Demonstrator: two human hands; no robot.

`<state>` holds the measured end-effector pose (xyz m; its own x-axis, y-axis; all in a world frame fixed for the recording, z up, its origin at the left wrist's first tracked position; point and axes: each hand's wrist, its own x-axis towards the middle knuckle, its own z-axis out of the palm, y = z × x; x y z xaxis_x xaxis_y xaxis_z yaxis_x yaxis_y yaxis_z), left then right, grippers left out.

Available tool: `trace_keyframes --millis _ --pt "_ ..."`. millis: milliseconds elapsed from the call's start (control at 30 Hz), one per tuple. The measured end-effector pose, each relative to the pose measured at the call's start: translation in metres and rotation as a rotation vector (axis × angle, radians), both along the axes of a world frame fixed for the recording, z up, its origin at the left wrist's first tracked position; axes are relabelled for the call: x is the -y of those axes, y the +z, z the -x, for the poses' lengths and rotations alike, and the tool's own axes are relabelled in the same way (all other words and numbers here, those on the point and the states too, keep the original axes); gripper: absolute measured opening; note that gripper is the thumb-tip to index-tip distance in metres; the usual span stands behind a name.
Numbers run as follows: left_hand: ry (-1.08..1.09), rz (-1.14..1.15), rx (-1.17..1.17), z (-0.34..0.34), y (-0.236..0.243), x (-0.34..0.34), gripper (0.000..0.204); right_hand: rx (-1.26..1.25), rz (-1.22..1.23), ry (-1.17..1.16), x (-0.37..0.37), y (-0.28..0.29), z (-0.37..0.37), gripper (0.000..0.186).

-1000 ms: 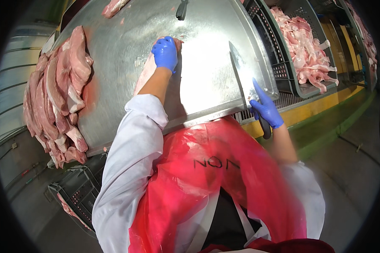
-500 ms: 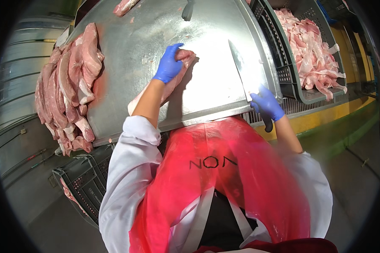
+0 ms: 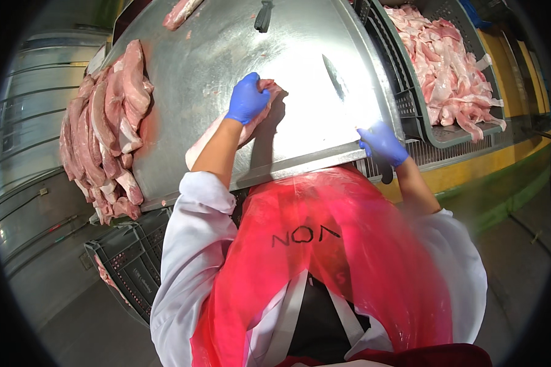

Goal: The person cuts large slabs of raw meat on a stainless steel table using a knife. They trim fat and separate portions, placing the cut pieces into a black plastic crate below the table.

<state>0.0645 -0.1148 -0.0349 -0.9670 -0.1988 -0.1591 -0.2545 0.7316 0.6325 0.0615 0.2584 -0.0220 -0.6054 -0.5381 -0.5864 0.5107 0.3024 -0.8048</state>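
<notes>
My left hand (image 3: pixel 249 100), in a blue glove, is closed over the far end of a long pale pink strip of meat (image 3: pixel 203 147). The strip lies slantwise on the metal table (image 3: pixel 190 67), partly covered by my forearm. Near the table's right front corner, my right hand (image 3: pixel 384 144), gloved in blue as well, is closed round the dark handle of a knife (image 3: pixel 335 76). Its blade points away from me over the bright tabletop, apart from the meat. Glare washes out part of the blade.
Long meat strips (image 3: pixel 101 122) are heaped at the table's left edge. Another meat piece (image 3: pixel 180 13) and a dark handle (image 3: pixel 263 17) lie at the far side. Pale trimmings (image 3: pixel 438 67) fill a grey crate (image 3: pixel 465 142) on the right. A dark crate (image 3: pixel 134 269) stands below the table at left.
My left hand's fingers have curled in more over the meat's end. The knife tip has shifted slightly left. The whole view has moved a little.
</notes>
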Motion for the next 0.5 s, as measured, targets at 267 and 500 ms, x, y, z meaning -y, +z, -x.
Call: trace_keyframes --millis 267,500 --pt "0.031 0.513 0.3 -0.011 0.029 -0.001 0.036 -0.109 0.034 0.096 0.026 -0.036 0.023 0.071" --pt "0.094 0.208 0.097 -0.04 0.012 0.029 0.035 -0.368 0.32 0.116 0.139 -0.043 0.047 0.084"
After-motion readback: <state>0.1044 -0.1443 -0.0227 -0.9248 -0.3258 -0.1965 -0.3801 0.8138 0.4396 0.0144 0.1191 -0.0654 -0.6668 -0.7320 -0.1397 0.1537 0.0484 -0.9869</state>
